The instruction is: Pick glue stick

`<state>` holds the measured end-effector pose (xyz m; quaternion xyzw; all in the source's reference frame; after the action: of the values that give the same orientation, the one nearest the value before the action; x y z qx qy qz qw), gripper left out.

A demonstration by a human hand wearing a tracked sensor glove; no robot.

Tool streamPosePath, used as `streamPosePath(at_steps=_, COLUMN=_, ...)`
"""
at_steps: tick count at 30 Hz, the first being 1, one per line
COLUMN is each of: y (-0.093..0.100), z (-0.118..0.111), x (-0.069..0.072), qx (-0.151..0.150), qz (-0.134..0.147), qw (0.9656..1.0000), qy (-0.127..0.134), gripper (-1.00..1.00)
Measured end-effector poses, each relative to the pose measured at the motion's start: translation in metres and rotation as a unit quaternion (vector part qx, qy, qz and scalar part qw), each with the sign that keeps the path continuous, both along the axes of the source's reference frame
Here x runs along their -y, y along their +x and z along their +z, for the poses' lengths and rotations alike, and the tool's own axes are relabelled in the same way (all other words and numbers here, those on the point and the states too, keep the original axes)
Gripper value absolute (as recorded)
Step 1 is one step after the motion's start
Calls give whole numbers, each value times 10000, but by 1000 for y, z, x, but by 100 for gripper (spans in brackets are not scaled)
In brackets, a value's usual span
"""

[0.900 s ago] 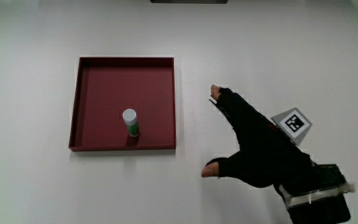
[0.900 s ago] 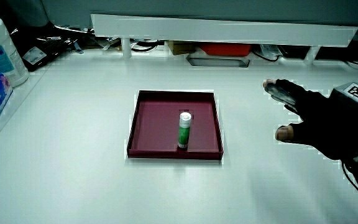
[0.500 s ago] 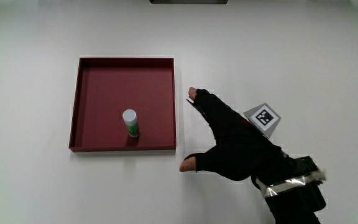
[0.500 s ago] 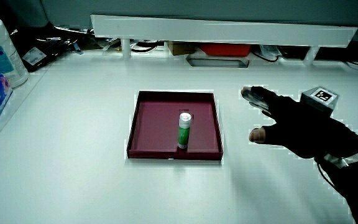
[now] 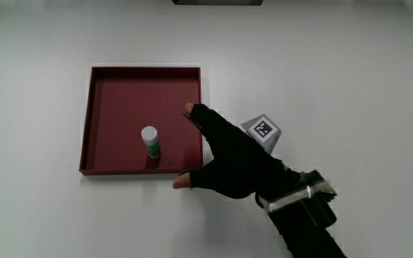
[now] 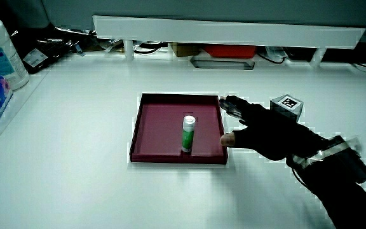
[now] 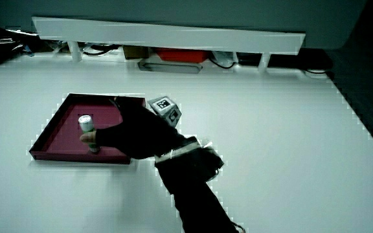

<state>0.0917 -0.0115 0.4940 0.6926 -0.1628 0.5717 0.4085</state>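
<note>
Fingers [image 5: 194, 113] spread over tray [image 5: 106, 93] edge — glue stick [image 5: 150, 141] upright, label unreadable.

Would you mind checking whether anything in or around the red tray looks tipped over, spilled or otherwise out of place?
Nothing stands out. The glue stick stands upright in the red tray, which lies flat on the table with no spill or damage visible. The hand reaches over the tray's edge with fingers spread, holding nothing.

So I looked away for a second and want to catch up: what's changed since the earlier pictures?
The hand has moved across the bare table toward the tray; its spread fingers now reach over the tray's rim, short of the glue stick, holding nothing. The glue stick stands upright in the tray as before, and the tray has not moved.
</note>
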Motion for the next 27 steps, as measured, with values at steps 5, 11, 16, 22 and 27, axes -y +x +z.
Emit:
streamPosePath(at_steps=5, y=-16, z=11, x=2, qx=199, qz=26, qw=9998, qy=-21, gripper=0)
streamPosePath(at_steps=11, y=-30, z=24, x=1, qx=319, qz=25, qw=9994, qy=-87, gripper=0)
streamPosePath(at_steps=16, y=-40, z=33, x=-1, qx=298, qz=23, qw=9994, qy=-186, gripper=0)
streamPosePath(at_steps=22, y=-48, z=39, x=-4, qx=410, qz=142, qw=9989, qy=-161, gripper=7)
streamPosePath(at_steps=27, y=-48, z=44, x=-6, qx=600, qz=399, qw=9972, qy=-174, gripper=19)
